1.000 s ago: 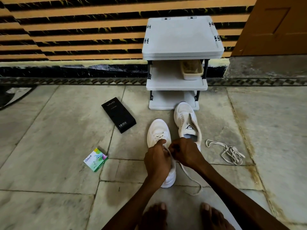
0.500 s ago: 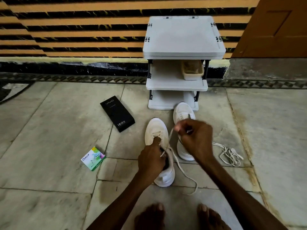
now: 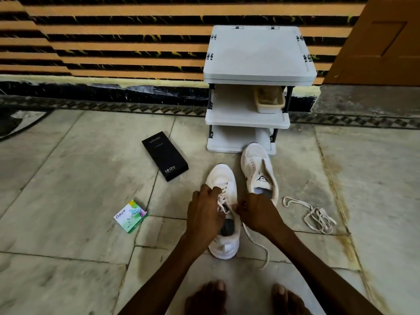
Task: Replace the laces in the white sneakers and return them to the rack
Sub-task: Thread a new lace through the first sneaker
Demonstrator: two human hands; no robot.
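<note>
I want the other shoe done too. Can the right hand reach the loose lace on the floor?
Probably yes: the loose lace lies bare on the floor beside the right hand, nothing between them.

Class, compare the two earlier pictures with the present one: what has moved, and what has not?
The right hand, raised with the lace half a second ago, has dropped back beside the near sneaker, still pinching the lace. The left hand stays gripping that sneaker. The other sneaker, loose lace, black box, packet and rack have not moved.
</note>
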